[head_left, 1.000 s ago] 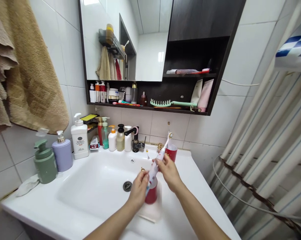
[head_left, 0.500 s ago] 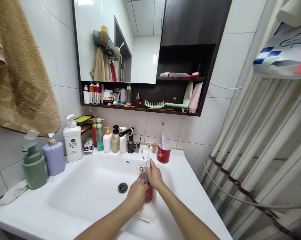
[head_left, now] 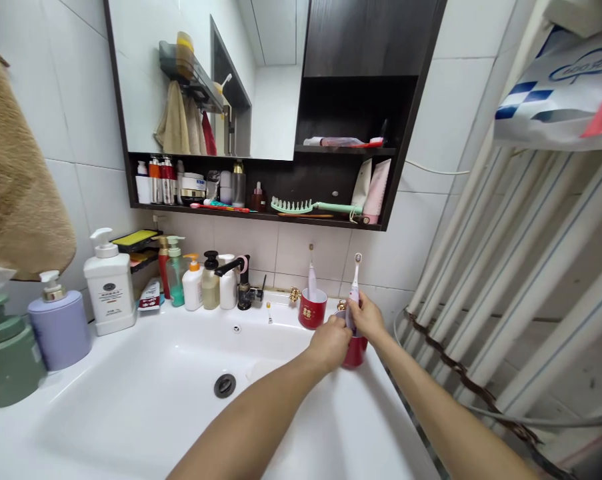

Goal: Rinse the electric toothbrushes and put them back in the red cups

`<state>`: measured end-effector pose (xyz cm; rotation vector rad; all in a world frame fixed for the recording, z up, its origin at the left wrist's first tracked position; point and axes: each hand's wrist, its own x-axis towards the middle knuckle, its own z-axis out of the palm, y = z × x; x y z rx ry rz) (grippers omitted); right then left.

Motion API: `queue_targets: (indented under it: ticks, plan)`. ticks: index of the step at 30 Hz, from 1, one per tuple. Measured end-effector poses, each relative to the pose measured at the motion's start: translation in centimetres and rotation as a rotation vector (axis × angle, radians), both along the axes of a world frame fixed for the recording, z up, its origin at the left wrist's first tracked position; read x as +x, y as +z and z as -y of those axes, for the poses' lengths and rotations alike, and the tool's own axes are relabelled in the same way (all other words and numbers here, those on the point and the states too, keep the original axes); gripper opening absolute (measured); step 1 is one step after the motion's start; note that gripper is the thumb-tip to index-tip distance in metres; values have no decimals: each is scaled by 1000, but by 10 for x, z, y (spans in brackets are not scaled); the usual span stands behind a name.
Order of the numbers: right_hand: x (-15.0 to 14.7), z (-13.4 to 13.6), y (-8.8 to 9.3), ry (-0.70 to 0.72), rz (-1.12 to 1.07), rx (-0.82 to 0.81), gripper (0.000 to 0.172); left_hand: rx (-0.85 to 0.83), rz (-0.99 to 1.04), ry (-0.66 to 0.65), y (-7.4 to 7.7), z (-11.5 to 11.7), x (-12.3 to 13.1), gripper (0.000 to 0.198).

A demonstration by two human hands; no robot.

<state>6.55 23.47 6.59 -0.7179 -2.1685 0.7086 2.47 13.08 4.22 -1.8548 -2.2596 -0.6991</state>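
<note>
White sink (head_left: 175,363); upright pale-lilac toothbrush (head_left: 355,281).

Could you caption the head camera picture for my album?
Right hand holding a toothbrush, left hand gripping a red cup, at a white sink.

Left forearm (head_left: 261,407) bare, smooth; rounded and full where the lower edge of view cuts it off, tapering to a bare wrist (head_left: 317,361). Left hand (head_left: 333,345) ungloved: rounded back, soft outline, fingers partly hidden. Right forearm (head_left: 441,407) likewise smooth, uncovered as far as it shows, narrowing evenly toward the slimmer, bare wrist end. Right hand (head_left: 369,319) ungloved too: compact, back smooth, thumb and fingers (head_left: 363,301) slender. Nails and fine skin detail on both sides too small to tell at this range
</note>
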Motion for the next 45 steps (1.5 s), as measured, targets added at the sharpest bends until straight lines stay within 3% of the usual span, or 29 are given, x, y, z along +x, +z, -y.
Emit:
queue_targets:
  ticks: [5, 11, 15, 20, 24, 28, 34, 37, 39, 45]
  plan:
    - [-11, -32, -8, -56, 67, 16, 22, -34, -21, 42, -8, -34, -5, 25]
    - [-29, -56, -12, -38, 81, -7, 23, -46, -27, 68, -9, -55, -16, 27]
    - [-34, -62, -16, -8, 59, -43, 23, 8, -62, 99, -6, -53, -30, 26]
    - [-25, -61, -15, -71, -37, -99, 28, 38, -14, 386, 0, -33, -61, 33]
    - [-10, -37, -5, -153, -186, -86, 39, -2, 58, 394, 0, -13, -72, 22]
    - [-7, 7, -5, -54, -249, -82, 41, 20, 53, 338, -8, 18, -61, 21]
    - [-29, 66, -44, 211, -77, -180, 46, 76, 89, 265, -35, 82, -33, 17]
    - [-39, 88, -65, 352, 63, -189, 30, 47, 165, 282, -49, 106, -22, 16]
    - [-42, 100, -74, 424, 144, -184, 21, 37, 223, 306, -56, 117, -17, 17]
    - [-43, 126, -82, 477, 246, -158, 20, 129, 305, 309, -71, 132, -11, 20]
